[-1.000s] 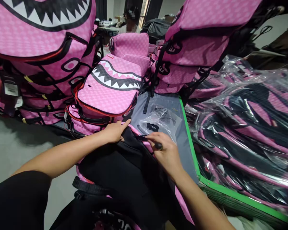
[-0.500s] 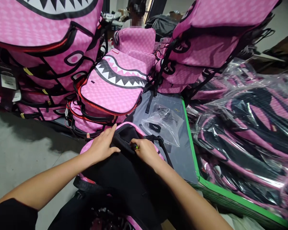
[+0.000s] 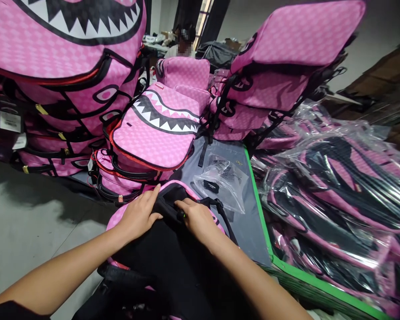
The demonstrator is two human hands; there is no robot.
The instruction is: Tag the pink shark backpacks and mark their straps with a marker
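A pink-and-black backpack [image 3: 173,262] lies in front of me with its black side up. My left hand [image 3: 140,215] rests on its upper left edge, fingers stretched out flat and thumb apart. Close by, my right hand [image 3: 200,218] is closed at the black fabric near the top of the bag. A small black-and-green tool [image 3: 182,215] pokes out of that fist; its tip is hidden, so its kind cannot be told. A black strap [image 3: 225,218] hangs at the bag's right side.
Pink backpacks with shark-mouth prints [image 3: 156,129] are stacked ahead, with taller stacks left [image 3: 80,58] and right [image 3: 296,40]. A clear plastic bag [image 3: 231,184] lies on the grey, green-edged table [image 3: 253,240]. Plastic-wrapped backpacks [image 3: 323,195] pile up at right. A person [image 3: 183,42] is at the back.
My view has tilted slightly up and shifted. The right hand has moved a little left toward the left hand, its tool now more hidden. The left hand stays on the bag's edge.
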